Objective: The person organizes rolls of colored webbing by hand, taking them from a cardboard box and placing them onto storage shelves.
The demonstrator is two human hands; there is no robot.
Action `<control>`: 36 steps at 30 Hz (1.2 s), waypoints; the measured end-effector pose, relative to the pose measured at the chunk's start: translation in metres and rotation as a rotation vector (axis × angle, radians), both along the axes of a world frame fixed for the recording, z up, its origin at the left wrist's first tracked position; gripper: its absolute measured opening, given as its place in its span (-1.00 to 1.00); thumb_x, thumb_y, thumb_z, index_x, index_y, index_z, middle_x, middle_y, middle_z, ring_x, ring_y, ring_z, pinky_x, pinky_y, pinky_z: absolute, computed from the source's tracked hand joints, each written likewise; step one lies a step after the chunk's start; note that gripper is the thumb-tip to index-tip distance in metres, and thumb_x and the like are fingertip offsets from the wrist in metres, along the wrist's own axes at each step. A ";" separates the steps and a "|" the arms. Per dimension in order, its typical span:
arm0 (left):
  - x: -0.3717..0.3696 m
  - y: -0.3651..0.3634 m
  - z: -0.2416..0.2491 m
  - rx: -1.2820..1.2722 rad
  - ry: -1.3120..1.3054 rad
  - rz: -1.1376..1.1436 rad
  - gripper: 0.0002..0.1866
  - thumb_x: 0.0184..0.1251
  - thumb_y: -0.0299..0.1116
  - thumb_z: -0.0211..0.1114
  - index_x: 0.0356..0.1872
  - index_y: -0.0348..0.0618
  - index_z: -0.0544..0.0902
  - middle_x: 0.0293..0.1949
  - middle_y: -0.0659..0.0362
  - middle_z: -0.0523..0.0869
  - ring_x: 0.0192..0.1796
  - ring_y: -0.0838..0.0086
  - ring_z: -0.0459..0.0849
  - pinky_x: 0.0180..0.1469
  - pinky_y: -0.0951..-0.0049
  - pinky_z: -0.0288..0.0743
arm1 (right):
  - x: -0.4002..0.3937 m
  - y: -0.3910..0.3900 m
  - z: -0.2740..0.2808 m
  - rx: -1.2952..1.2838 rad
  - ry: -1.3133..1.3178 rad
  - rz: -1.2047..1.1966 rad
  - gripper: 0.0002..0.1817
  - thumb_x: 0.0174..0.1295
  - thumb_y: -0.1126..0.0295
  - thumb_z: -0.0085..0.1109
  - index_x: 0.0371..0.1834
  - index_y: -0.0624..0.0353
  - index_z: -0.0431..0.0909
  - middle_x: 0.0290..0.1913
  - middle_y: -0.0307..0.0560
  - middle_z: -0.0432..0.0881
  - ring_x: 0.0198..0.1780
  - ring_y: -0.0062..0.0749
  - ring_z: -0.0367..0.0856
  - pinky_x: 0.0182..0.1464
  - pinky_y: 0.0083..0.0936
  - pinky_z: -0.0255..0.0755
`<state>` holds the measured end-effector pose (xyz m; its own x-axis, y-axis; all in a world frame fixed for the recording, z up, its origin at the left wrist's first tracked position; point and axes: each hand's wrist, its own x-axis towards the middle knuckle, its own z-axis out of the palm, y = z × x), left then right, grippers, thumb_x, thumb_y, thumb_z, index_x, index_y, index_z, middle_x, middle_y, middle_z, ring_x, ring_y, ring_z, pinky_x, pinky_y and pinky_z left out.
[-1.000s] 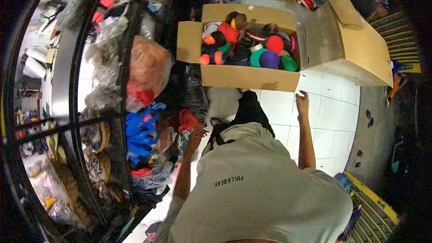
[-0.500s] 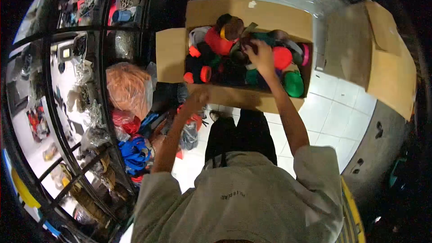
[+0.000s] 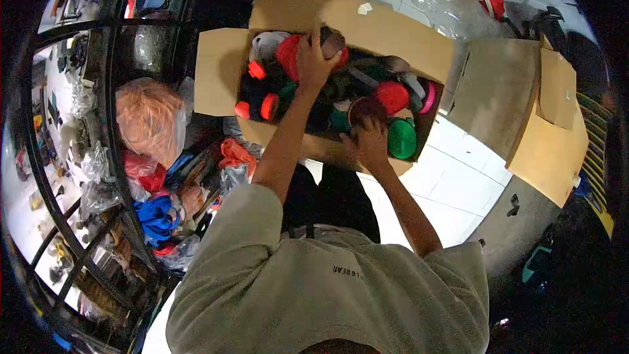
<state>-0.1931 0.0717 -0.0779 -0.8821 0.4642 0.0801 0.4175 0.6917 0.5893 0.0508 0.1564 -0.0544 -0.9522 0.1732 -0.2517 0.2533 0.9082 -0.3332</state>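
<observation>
Clock centred on the open cardboard box (image 3: pixel 363 19), which stands on white floor tiles (image 3: pixel 452 177), packed with coloured rolls. Left hand (image 3: pixel 314 62) in the box at 11, index finger and thumb apart around a brown roll (image 3: pixel 333 43); cannot tell if gripping. Right hand (image 3: pixel 368 145) at 5, fingers spread against a dark maroon roll (image 3: pixel 367 110); blurred, grip unclear. Green roll (image 3: pixel 402 139) at 4, just beside it. Bright red roll (image 3: pixel 392 98) at 3. Second carton (image 3: pixel 547 151) farther out, between 3 and 4.
</observation>
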 end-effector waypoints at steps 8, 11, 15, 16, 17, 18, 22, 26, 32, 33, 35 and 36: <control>0.096 -0.110 0.006 -0.016 -0.297 -0.340 0.03 0.04 -0.19 0.49 0.52 -0.04 0.07 0.21 -0.18 0.49 0.24 -0.10 0.46 0.28 0.05 0.35 | -0.069 0.041 -0.006 -0.310 0.235 -0.421 -0.70 0.21 0.36 0.18 -0.04 0.29 0.53 -0.14 0.23 0.61 -0.09 0.16 0.58 -0.02 -0.05 0.46; 0.123 -0.140 0.008 -0.045 -0.294 -0.340 0.01 0.08 -0.18 0.47 0.53 -0.02 0.05 0.24 -0.17 0.47 0.26 -0.09 0.45 0.31 0.05 0.32 | -0.114 0.049 -0.033 -0.173 0.248 -0.218 -0.60 0.22 0.33 0.18 0.05 0.34 0.48 0.02 0.28 0.55 -0.01 0.19 0.56 0.09 -0.07 0.44; 0.139 -0.138 0.011 -0.049 -0.373 -0.325 -0.03 0.15 -0.10 0.42 0.53 -0.01 0.06 0.26 -0.16 0.46 0.30 -0.06 0.43 0.36 0.04 0.26 | -0.169 0.036 -0.066 -0.289 0.253 -0.069 -0.43 0.22 0.18 0.23 0.17 0.40 0.41 0.11 0.35 0.49 0.10 0.20 0.51 0.21 -0.14 0.40; 0.140 -0.136 0.007 0.028 -0.409 -0.329 -0.09 0.19 -0.07 0.37 0.51 -0.03 0.10 0.30 -0.11 0.44 0.32 -0.01 0.41 0.37 0.05 0.24 | -0.185 0.024 -0.066 -0.332 0.251 -0.118 -0.30 0.19 0.07 0.26 0.25 0.38 0.35 0.17 0.36 0.44 0.18 0.21 0.44 0.24 -0.10 0.37; 0.144 -0.135 0.005 0.031 -0.403 -0.300 -0.09 0.19 -0.07 0.37 0.51 -0.03 0.10 0.30 -0.11 0.44 0.32 -0.01 0.41 0.37 0.05 0.24 | -0.196 0.010 -0.066 -0.376 0.246 -0.166 -0.16 0.15 -0.04 0.30 0.33 0.37 0.28 0.24 0.38 0.38 0.26 0.23 0.38 0.27 -0.05 0.34; 0.146 -0.131 0.010 0.037 -0.417 -0.293 -0.12 0.20 -0.09 0.37 0.49 -0.11 0.14 0.35 -0.10 0.39 0.37 0.02 0.37 0.40 0.09 0.22 | -0.206 -0.005 -0.061 -0.382 0.249 -0.137 -0.16 0.15 -0.04 0.30 0.33 0.37 0.28 0.24 0.38 0.38 0.26 0.23 0.38 0.27 -0.05 0.34; 0.157 -0.120 0.024 0.033 -0.465 -0.221 -0.25 0.27 -0.17 0.31 0.44 -0.18 0.24 0.35 -0.10 0.41 0.37 0.04 0.39 0.40 0.12 0.24 | -0.246 -0.057 -0.030 0.070 -0.061 -0.031 0.07 0.00 -0.19 0.37 0.43 0.31 0.14 0.40 0.37 0.16 0.37 0.25 0.23 0.27 0.22 0.23; 0.190 -0.135 0.047 0.091 -0.512 -0.066 -0.39 0.33 -0.23 0.22 0.39 -0.08 0.34 0.25 -0.06 0.52 0.28 0.00 0.44 0.37 0.07 0.22 | -0.283 -0.061 -0.045 0.328 -0.137 0.412 -0.01 -0.08 0.09 0.45 0.47 0.08 0.17 0.47 0.24 0.11 0.43 0.17 0.19 0.31 0.23 0.20; 0.224 -0.183 0.048 0.049 -0.374 0.079 -0.44 0.24 -0.40 0.26 0.30 -0.14 0.41 0.03 -0.07 0.62 0.09 -0.01 0.57 0.18 0.07 0.40 | -0.280 -0.046 -0.054 0.292 0.089 0.890 -0.11 -0.14 0.42 0.42 0.40 0.05 0.28 0.44 0.08 0.28 0.39 0.04 0.32 0.35 -0.06 0.28; 0.230 -0.192 0.045 0.016 -0.404 0.142 -0.49 0.25 -0.41 0.26 0.26 -0.16 0.44 0.03 -0.06 0.62 0.08 -0.01 0.57 0.17 0.07 0.40 | -0.274 -0.038 -0.061 0.300 0.089 0.903 -0.11 -0.14 0.42 0.42 0.40 0.05 0.28 0.44 0.08 0.28 0.39 0.04 0.32 0.35 -0.06 0.28; 0.239 -0.208 0.041 0.152 -0.373 0.188 -0.56 0.27 -0.43 0.24 0.19 -0.17 0.48 -0.02 -0.06 0.64 0.04 -0.01 0.60 0.12 0.09 0.45 | -0.264 -0.024 -0.060 0.346 0.254 0.976 -0.30 -0.07 0.47 0.29 0.28 0.11 0.39 0.39 0.06 0.33 0.37 0.01 0.35 0.32 -0.10 0.30; 0.242 -0.216 0.047 0.197 -0.339 0.243 -0.57 0.28 -0.46 0.24 0.19 -0.17 0.49 -0.06 -0.05 0.66 0.00 0.00 0.62 0.08 0.11 0.48 | -0.260 -0.015 -0.055 0.356 0.259 0.985 -0.30 -0.07 0.47 0.29 0.28 0.11 0.39 0.39 0.06 0.33 0.37 0.01 0.35 0.32 -0.10 0.30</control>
